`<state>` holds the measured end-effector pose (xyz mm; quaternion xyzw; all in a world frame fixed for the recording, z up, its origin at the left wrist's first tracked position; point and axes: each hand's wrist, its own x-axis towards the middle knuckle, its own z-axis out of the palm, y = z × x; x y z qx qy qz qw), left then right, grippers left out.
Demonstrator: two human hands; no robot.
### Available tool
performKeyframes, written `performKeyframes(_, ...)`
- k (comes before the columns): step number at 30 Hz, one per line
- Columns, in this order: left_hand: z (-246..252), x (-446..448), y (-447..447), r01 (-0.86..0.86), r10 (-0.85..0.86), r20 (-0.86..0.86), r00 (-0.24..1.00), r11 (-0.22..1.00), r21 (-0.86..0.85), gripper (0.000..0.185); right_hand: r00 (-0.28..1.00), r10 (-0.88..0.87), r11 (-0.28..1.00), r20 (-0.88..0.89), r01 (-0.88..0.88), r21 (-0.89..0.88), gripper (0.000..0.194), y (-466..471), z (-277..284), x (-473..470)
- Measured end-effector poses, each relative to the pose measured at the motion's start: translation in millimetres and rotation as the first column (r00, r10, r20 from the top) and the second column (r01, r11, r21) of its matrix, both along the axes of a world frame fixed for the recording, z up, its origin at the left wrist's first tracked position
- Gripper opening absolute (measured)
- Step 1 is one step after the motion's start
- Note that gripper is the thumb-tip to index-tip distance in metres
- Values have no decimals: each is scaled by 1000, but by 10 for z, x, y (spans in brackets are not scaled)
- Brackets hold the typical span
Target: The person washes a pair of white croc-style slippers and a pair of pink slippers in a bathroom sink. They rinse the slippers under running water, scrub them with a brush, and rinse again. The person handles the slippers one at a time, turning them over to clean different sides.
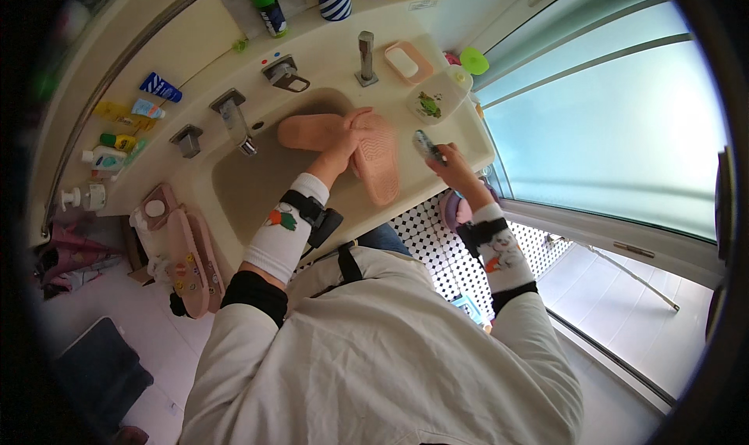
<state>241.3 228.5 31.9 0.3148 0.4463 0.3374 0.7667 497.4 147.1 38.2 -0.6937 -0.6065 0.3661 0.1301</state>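
Note:
Over the sink basin, my left hand grips a pink slipper whose ridged sole faces up. A second pink slipper lies in the basin to its left, partly behind my left hand and wrist. My right hand is closed around a small dark object, which looks like a scrubbing brush. It is held above the counter to the right of the slippers, apart from them. The chrome faucet is left of the slippers, its spout pointing into the basin.
A soap dish and a translucent container with green bits stand at the counter's right. Tubes and bottles line the left ledge. Two more pink slippers hang beside the sink. A frosted glass door is at right.

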Motion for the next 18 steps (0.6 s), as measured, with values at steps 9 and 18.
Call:
performKeyframes(9,0,-425,-142,-280,284,243,928,959,-50,54,965,27,926,261,-122,357,37,300,-436,-373)
performKeyframes(18,252,-654,-386,-387,362,355,862,922,0,52,898,-263,716,-353,427,552,84,596,-244,-31)
